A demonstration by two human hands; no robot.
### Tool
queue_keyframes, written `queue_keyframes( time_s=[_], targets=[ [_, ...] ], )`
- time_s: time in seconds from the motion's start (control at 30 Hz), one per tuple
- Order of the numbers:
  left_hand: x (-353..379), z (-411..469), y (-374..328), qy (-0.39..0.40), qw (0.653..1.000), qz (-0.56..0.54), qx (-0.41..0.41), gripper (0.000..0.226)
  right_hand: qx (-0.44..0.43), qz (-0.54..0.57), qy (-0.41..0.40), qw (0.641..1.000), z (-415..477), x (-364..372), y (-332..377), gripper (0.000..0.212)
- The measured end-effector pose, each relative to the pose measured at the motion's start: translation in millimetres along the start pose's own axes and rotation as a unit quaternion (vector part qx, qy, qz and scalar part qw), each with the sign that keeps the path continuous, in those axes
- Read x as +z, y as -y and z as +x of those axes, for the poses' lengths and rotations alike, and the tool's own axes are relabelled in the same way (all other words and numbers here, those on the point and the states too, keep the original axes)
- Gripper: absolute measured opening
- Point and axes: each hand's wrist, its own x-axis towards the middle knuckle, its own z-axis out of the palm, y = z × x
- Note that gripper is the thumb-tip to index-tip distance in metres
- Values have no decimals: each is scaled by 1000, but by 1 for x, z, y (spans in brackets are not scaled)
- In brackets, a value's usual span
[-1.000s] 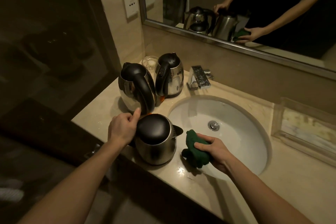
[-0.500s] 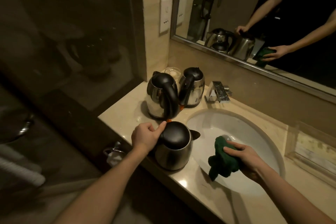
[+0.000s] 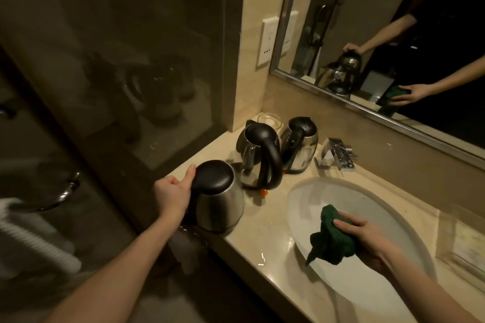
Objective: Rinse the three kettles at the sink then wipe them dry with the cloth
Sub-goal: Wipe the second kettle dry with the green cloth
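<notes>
Where the nearest kettle stands: brushed-steel kettle with a black domed lid (image 3: 220,207), at the front-left corner of the beige stone tabletop (image 3: 267,238), leaning slightly; whether its base touches the tabletop cannot be told.
Left grip (image 3: 172,193): clenched round the black handle of this kettle, thumb lying along the lid's edge.
Right grip (image 3: 367,236): grasping the crumpled dark green cloth (image 3: 332,241), fingers laid over its top.
Cloth position: over the near-left part of the white oval sink (image 3: 367,199), one loose corner hanging down towards the rim.
Second kettle: rounded steel kettle with a black arched handle (image 3: 258,157), upright on the tabletop just behind the nearest one, handle facing the camera.
Third kettle: steel kettle with a black lid and straight black handle (image 3: 300,149), upright, just beside the second, between it and the chrome tap (image 3: 336,156).
Background: clear drinking glass (image 3: 269,119) behind the two rear kettles; framed wall mirror (image 3: 393,34) reflecting both arms, kettles and cloth.
</notes>
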Motion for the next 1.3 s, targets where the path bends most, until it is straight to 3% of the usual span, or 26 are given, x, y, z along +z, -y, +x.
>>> queue_keyframes(
  time_s=[0.3,0.63,0.77,0.97,1.03,1.17,1.23,1.3],
  targets=[
    [10,75,-4,-36,999,29,-2,62,-15,3,-26,1000,11,23,2,47],
    [37,87,-13,-15,998,-10,-59,53,-10,21,-65,998,21,13,-1,65],
    [41,87,-17,-15,997,-23,-69,52,-10,27,-72,997,19,23,3,61],
    [39,91,-13,21,996,67,-50,48,-7,46,-74,996,20,40,12,62],
    [38,89,-16,8,995,95,-7,38,-5,49,-70,996,22,45,15,62],
    [42,71,-31,-9,976,107,191,22,-4,66,-58,996,28,52,21,65],
    [52,48,-40,37,966,90,239,23,-1,71,-47,996,32,55,24,65],
    [67,22,-47,122,963,75,227,28,1,79,-40,996,38,57,27,62]
  ],
)
